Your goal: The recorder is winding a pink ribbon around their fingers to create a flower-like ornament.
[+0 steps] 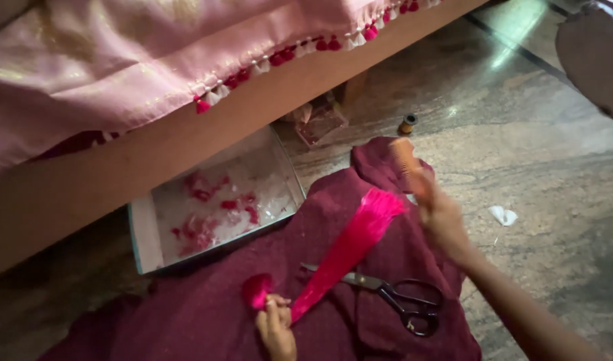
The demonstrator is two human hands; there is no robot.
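While left fingers [274,313] pinch the pink tassel [350,247], right fingers [432,200] clasp a comb [407,160].

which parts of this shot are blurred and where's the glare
Head view: the right hand and the orange comb it holds are smeared by motion; the left hand pinching the bright pink thread bundle is soft too; the black-handled scissors look sharper; window glare streaks the polished stone floor at upper right.
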